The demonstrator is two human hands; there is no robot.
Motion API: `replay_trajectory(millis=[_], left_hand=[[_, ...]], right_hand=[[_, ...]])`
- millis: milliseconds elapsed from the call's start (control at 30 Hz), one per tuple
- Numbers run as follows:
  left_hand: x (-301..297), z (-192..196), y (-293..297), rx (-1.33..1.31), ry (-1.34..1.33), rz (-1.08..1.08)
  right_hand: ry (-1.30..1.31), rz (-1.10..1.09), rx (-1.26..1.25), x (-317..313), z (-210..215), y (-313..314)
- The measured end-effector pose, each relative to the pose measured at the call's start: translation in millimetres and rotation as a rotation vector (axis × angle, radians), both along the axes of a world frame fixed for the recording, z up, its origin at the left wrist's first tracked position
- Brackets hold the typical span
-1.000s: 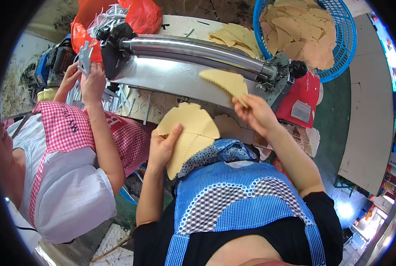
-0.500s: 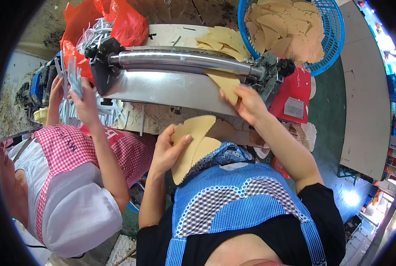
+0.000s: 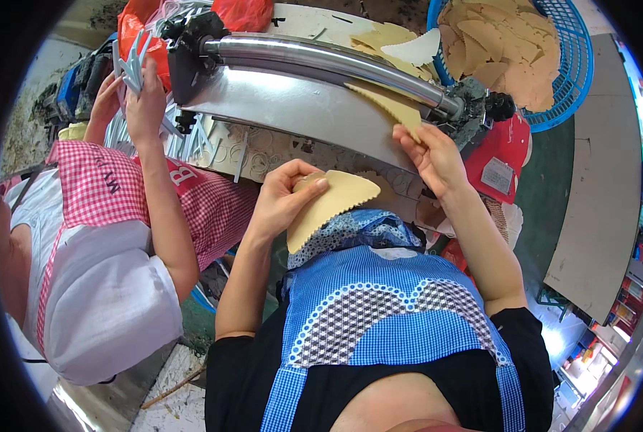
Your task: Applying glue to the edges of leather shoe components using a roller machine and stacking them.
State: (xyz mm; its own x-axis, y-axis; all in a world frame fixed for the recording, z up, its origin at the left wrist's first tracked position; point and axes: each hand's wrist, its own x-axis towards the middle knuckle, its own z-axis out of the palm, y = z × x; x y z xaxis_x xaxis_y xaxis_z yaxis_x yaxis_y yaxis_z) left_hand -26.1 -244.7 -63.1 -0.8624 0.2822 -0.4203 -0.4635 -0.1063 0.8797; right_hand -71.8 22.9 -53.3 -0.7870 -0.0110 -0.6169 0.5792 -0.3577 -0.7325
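My left hand [image 3: 284, 196] is closed on a tan, leather-like piece [image 3: 339, 200] with a zigzag edge, held above my blue apron; whether more pieces lie under it I cannot tell. Between thumb and fingers of my right hand [image 3: 435, 160] is the near end of another tan piece [image 3: 392, 106]. That piece slants over the metal plate of a roller machine [image 3: 278, 104], its long edge close to the steel roller [image 3: 321, 59] near the right end. Behind the roller, a whitish piece [image 3: 415, 49] rests by a pile of tan pieces [image 3: 379, 37].
A blue basket [image 3: 579, 90] full of tan pieces stands at the far right, with a red package [image 3: 505, 155] below it. At left, a co-worker in a red checked apron [image 3: 102, 191] holds pale strips [image 3: 134, 63]. A long board [image 3: 598, 180] runs along the right.
The view has shifted. A whitish piece now shows behind the roller. My left hand shows one piece where two overlapped, and the piece in my right hand lies at a different slant.
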Motion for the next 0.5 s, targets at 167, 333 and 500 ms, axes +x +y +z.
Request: replay_trajectory(millis=[167, 333, 500], left_hand=[[-5.6, 0.0, 7.7, -0.061, 0.052, -0.059], [-5.4, 9.5, 19.7, -0.040, 0.103, -0.047], [4.7, 17.6, 17.4, 0.142, -0.114, -0.040]], right_hand=[[0.255, 0.500, 0.182, 18.4, 20.5, -36.4], [0.325, 0.610, 0.415, 28.3, 22.5, -37.6], [0.392, 0.311, 0.353, 42.3, -1.7, -35.0]])
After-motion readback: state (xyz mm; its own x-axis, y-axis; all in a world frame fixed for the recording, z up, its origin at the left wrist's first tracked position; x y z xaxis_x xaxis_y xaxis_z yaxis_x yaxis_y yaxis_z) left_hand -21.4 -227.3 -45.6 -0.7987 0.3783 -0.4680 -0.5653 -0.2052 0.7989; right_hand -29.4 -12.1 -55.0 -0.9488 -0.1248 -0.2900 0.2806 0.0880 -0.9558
